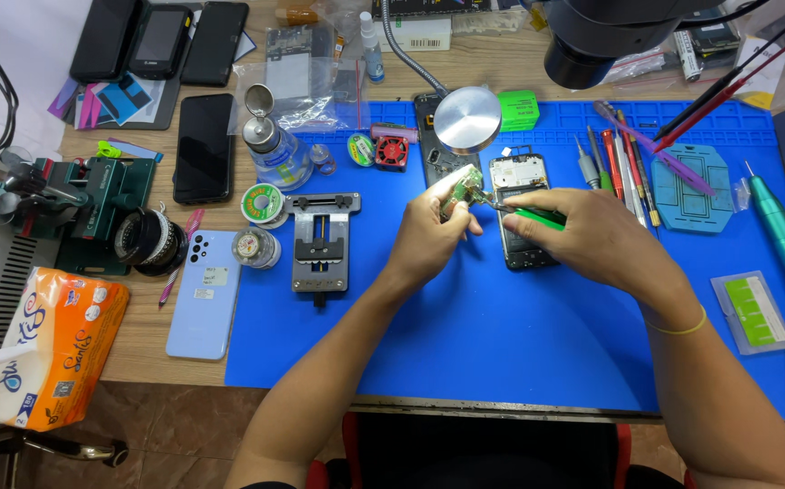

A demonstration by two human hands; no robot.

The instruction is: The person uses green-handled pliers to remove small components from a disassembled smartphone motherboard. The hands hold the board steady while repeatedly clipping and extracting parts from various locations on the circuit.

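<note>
Head view. My left hand [428, 237] has its grip pressed together on a small green circuit board [461, 188], pinching it between thumb and fingertips and holding it tilted above the blue mat [501, 335]. My right hand [587, 237] has its grip closed around a green-handled tool [537, 215], whose metal tip touches the board's right edge.

The board is small, irregular in outline, green with pale metallic parts; finer detail is too small to tell. It sits at the top of my left grip, just left of my right grip, the two hands nearly meeting.

Directly behind the board and partly under my right hand lies an opened phone [521, 213], flat on the mat. A metal board holder [322, 243] lies to the left of my left hand, apart from it. A light blue phone [204, 294] rests face down on the wooden table [139, 358], at the mat's left edge.
</note>
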